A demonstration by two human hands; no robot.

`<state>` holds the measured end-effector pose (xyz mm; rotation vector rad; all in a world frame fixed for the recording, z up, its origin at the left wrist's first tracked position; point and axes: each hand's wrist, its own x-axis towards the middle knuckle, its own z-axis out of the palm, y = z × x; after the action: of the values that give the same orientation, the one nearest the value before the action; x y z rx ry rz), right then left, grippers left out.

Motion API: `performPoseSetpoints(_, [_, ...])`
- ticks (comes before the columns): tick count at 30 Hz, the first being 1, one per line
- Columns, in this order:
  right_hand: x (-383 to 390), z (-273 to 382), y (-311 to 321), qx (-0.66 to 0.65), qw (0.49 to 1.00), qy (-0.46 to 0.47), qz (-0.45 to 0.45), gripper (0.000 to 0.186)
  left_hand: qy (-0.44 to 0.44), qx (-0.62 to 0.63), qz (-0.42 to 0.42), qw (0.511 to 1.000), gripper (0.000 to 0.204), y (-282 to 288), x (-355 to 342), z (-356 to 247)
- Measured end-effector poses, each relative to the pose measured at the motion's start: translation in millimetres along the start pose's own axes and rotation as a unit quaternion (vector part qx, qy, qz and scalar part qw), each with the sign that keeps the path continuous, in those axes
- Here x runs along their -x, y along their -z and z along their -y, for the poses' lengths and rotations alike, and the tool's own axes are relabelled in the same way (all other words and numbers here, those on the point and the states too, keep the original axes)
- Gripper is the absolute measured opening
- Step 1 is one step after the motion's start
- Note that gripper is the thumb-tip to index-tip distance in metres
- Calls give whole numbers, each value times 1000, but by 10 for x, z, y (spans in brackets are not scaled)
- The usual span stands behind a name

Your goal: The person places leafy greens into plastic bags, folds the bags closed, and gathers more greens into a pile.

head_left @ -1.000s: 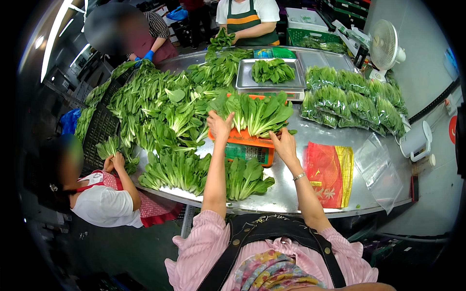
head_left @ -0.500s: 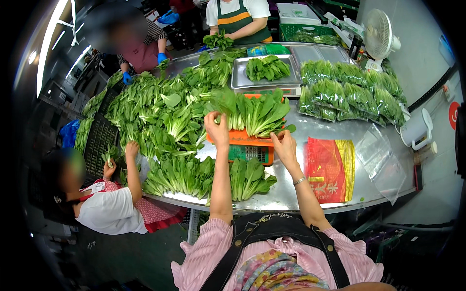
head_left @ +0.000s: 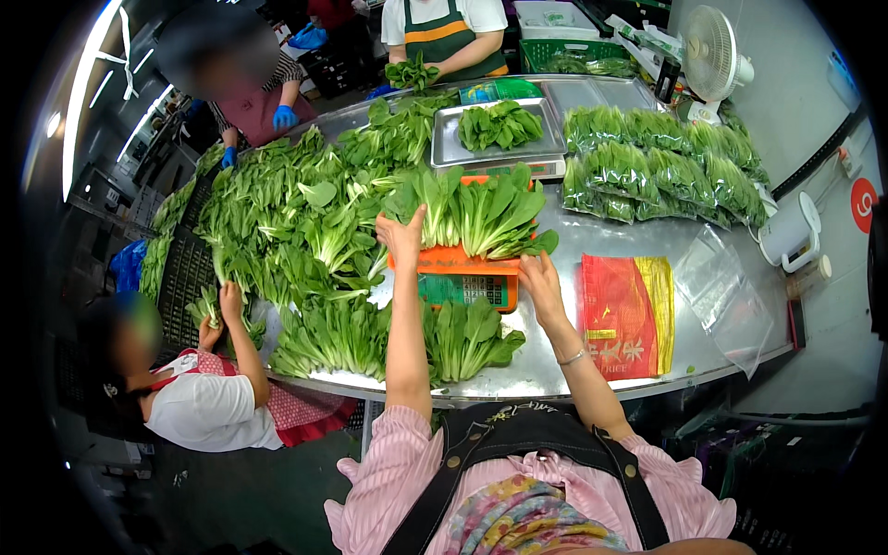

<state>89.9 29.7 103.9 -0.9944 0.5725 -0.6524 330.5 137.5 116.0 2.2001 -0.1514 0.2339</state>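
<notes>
A row of bok choy (head_left: pixel 490 217) lies across an orange digital scale (head_left: pixel 462 263), its pale stems toward me. My left hand (head_left: pixel 402 239) is at the left end of this row, thumb apart from the fingers and nothing seen in its grasp. At the row's right end, my right hand (head_left: pixel 538 276) has its fingers stretched out by the scale's edge, close to a loose leaf (head_left: pixel 546 242). Whether those fingertips touch the leaf is unclear. Nearer to me, more bok choy (head_left: pixel 472 342) lies in a row, partly hidden behind my left forearm.
Loose greens (head_left: pixel 287 203) cover the table's left side. Bagged greens (head_left: pixel 647 171) are stacked at right, beyond a red-yellow sack (head_left: pixel 627 314) and clear bags (head_left: pixel 726 296). A second scale with a metal tray (head_left: pixel 449 143) stands behind. Co-workers handle greens at left and far side.
My left hand has shifted slightly left and its thumb has spread from the fingers. My right hand stays by the row's right end. The co-worker at far left has raised one gloved hand.
</notes>
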Motion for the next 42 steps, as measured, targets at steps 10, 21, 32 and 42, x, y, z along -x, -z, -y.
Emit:
performPoseSetpoints(10, [-597, 6, -184, 13, 995, -4, 100, 51, 23, -38, 172, 984, 101, -381, 3, 20])
performPoseSetpoints(21, [-685, -338, -219, 439, 870, 222, -17, 58, -73, -84, 266, 958, 145, -359, 476, -341])
performPoseSetpoints(32, [-394, -165, -180, 277, 939, 189, -78, 64, 7, -129, 255, 958, 139, -382, 510, -520])
performPoseSetpoints(42, [-415, 0, -403, 116, 979, 167, -5, 52, 67, -61, 191, 978, 126, -462, 503, -438])
